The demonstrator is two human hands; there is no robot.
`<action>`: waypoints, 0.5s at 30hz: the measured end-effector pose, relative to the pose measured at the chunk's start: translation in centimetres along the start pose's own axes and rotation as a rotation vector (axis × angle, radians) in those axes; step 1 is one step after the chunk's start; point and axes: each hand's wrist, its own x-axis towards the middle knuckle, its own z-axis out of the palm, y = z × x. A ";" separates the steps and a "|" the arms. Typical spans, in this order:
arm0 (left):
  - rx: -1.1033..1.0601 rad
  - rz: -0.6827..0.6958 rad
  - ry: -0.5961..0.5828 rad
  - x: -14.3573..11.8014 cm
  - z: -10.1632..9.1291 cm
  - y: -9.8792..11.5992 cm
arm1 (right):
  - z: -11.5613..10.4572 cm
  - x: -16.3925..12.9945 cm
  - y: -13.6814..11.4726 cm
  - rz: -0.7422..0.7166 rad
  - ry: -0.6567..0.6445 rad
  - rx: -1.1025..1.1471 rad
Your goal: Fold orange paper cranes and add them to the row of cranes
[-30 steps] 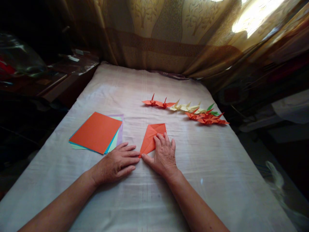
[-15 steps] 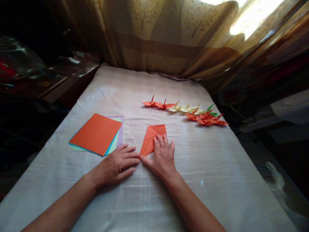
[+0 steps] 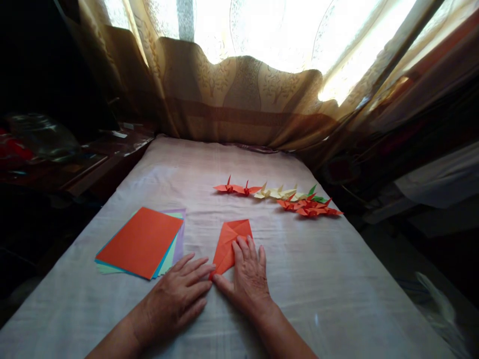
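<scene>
A partly folded orange paper [image 3: 229, 240], kite-shaped, lies flat on the pale cloth-covered table [image 3: 322, 279]. My right hand [image 3: 247, 279] presses down on its right half, fingers spread flat, thumb at the paper's near tip. My left hand [image 3: 178, 295] rests flat on the cloth beside it, fingertips touching that same near tip. To the left lies a stack of coloured paper sheets [image 3: 140, 242] with an orange sheet on top.
Several finished paper cranes [image 3: 279, 195], orange, yellow and green, stand in a row behind the fold. A patterned curtain [image 3: 243, 99] hangs along the far edge under a bright window. A dark cluttered side table [image 3: 75, 159] stands to the left.
The camera has tilted up, so everything sits lower in view and the window shows. Both hands stay on the orange paper in the same grip.
</scene>
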 end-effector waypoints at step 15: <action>-0.010 -0.007 -0.036 0.4 0.4 0.3 | -3.3 2.3 3.1 0.105 -0.177 0.122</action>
